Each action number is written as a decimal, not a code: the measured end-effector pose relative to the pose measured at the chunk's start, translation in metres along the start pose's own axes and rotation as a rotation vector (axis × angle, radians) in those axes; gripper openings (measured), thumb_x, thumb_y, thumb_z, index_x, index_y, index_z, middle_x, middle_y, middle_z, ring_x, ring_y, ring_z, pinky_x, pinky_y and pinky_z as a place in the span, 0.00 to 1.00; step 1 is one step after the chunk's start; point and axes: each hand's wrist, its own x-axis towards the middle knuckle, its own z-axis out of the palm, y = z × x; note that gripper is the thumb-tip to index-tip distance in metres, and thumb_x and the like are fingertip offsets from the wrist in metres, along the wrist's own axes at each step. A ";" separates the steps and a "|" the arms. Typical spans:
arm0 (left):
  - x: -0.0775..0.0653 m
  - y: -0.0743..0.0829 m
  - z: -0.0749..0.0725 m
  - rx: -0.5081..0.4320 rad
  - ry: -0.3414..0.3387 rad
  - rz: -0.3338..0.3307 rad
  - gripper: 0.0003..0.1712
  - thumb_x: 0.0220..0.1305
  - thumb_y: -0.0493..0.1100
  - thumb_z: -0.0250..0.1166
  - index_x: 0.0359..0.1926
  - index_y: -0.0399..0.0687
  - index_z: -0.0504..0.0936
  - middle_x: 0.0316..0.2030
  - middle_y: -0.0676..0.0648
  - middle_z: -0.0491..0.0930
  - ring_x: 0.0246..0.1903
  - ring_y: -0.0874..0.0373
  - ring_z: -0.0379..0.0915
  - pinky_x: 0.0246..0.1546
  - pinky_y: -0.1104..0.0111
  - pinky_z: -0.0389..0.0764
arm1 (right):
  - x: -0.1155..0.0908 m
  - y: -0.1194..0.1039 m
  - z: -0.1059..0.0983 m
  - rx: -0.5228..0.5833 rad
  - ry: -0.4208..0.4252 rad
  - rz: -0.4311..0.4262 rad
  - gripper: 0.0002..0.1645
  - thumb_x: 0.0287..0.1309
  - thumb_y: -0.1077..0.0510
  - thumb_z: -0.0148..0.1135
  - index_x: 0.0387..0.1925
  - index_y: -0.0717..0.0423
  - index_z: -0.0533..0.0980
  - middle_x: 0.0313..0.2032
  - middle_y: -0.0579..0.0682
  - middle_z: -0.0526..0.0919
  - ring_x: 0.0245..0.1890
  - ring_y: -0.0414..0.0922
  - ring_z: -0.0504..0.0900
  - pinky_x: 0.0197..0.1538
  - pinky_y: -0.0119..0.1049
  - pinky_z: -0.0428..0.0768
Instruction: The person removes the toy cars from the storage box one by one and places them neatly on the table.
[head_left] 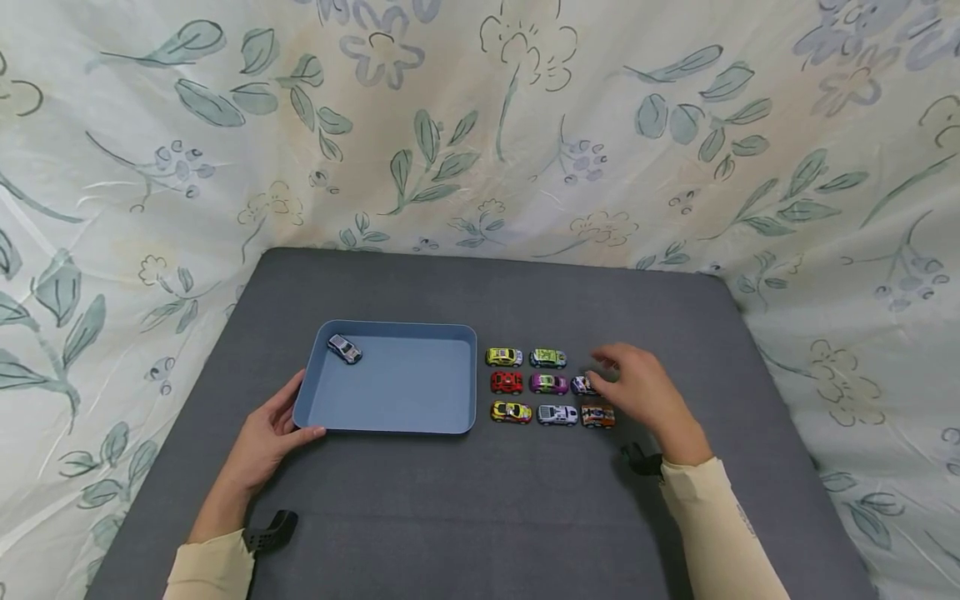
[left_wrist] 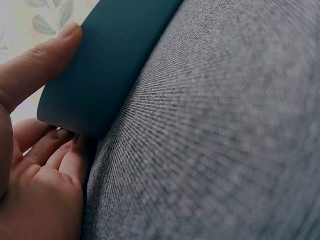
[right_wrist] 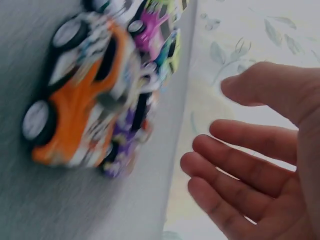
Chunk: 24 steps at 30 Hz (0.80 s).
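My left hand grips the near left corner of a blue tray, thumb along the front wall and fingers at the left side. In the left wrist view the thumb lies against the tray wall. A silver toy car sits inside the tray at its far left. My right hand hovers over the right end of the toy car rows, nothing between its fingers. It partly covers a purple and white toy car. Closest in the right wrist view is an orange toy car.
Right of the tray stand other toy cars in rows: a yellow-green one, a green one, a red one, a magenta one, a yellow one and a white one. Floral fabric hangs beyond the grey table.
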 end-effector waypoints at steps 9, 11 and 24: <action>-0.001 -0.003 0.000 0.031 0.003 0.003 0.59 0.67 0.33 0.78 0.87 0.41 0.50 0.83 0.30 0.53 0.78 0.57 0.61 0.60 0.84 0.70 | 0.013 -0.039 -0.001 0.033 0.122 -0.041 0.27 0.70 0.53 0.74 0.64 0.63 0.83 0.57 0.61 0.87 0.56 0.60 0.85 0.59 0.63 0.81; -0.002 -0.004 0.001 0.047 0.010 0.007 0.59 0.67 0.34 0.78 0.87 0.41 0.50 0.83 0.30 0.53 0.78 0.57 0.61 0.60 0.84 0.70 | 0.018 -0.049 0.000 0.052 0.143 -0.064 0.27 0.70 0.53 0.75 0.64 0.62 0.83 0.57 0.60 0.87 0.57 0.59 0.85 0.59 0.62 0.81; -0.003 -0.002 0.002 0.046 0.012 -0.014 0.60 0.66 0.33 0.78 0.88 0.42 0.49 0.83 0.31 0.52 0.80 0.38 0.54 0.60 0.84 0.69 | 0.063 -0.123 0.010 0.112 0.120 -0.198 0.26 0.68 0.51 0.77 0.62 0.59 0.84 0.57 0.55 0.88 0.57 0.54 0.86 0.61 0.55 0.82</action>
